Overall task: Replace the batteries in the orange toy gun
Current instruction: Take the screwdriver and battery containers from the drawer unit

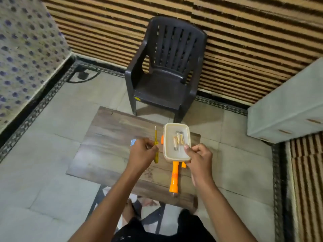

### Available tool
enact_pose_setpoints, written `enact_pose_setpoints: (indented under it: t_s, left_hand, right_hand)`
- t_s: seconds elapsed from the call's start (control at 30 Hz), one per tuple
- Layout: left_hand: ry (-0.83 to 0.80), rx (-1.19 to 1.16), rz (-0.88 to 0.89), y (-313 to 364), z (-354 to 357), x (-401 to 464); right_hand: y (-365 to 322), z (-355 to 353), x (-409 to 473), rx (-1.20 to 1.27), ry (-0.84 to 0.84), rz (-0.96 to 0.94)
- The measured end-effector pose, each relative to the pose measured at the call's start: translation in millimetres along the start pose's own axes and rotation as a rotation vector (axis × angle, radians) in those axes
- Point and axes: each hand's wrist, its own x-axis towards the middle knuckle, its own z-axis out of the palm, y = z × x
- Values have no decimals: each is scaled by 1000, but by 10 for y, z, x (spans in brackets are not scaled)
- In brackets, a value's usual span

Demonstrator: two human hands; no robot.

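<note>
We are only starting: our left hand [142,151] pinches the yellow screwdriver [155,145], our right hand [198,158] holds the tray [187,131] of batteries [178,139] above the orange toy gun [173,179] lying unopened, we judge, on the table [108,130].

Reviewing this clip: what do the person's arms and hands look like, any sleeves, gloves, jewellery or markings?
Both forearms are bare up to the bottom edge of the picture, with no sleeves in view. The left hand and right hand wear no gloves, and no rings, watch or bracelets show. Nails look short. No markings are visible. Dark clothing shows between the arms.
</note>
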Motion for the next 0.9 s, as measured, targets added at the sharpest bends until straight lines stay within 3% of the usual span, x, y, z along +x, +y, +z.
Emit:
enact_pose_setpoints:
  t_s: [0.23, 0.5, 0.73, 0.9]
  left_hand:
    - [-103, -42, 40, -187, -660, -33]
    - [-28, 83, 32, -601, -1211, 137]
    - [-102, 166, -33, -1143, -1759, 791]
    - [-227, 274, -32, -1670, -2132, 1603]
  right_hand:
    - [-25, 449, -504, 22, 111, 18]
    - [208, 1129, -678, 3, 152, 33]
    - [554, 2036, -750, -33, 277, 145]
    - [853, 2954, -702, -48, 464, 255]
